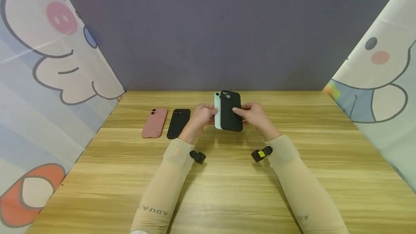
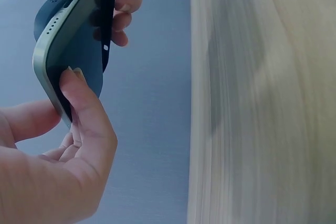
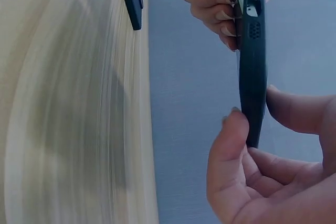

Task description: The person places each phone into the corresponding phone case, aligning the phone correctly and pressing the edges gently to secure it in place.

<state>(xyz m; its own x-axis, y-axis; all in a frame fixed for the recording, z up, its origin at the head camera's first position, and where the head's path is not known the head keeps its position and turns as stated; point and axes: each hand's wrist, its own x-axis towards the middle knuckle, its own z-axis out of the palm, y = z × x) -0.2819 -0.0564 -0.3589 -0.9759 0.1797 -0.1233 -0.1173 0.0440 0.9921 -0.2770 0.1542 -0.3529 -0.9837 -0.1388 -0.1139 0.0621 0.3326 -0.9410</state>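
In the head view, my left hand (image 1: pixel 201 117) pinches the left edge of a pale mint phone (image 1: pixel 217 115). From the other side, my right hand (image 1: pixel 256 116) grips a black phone case (image 1: pixel 231 113), thumb on its back and fingers on the far side. The case overlaps the phone, covering its right part, and both are held up above the table. In the left wrist view the dark screen of the phone (image 2: pixel 79 51) shows, its far edge against the case. The right wrist view shows the case's bottom edge with its port cutout and speaker holes (image 3: pixel 254 30).
On the wooden table (image 1: pixel 227 190), left of my left hand, lie a pink phone (image 1: pixel 155 123) and a black phone or cased phone (image 1: pixel 178 122), both camera side up. A grey panel (image 1: pixel 224 31) rises behind the table. Cartoon-print cloths (image 1: pixel 29 125) hang at both sides.
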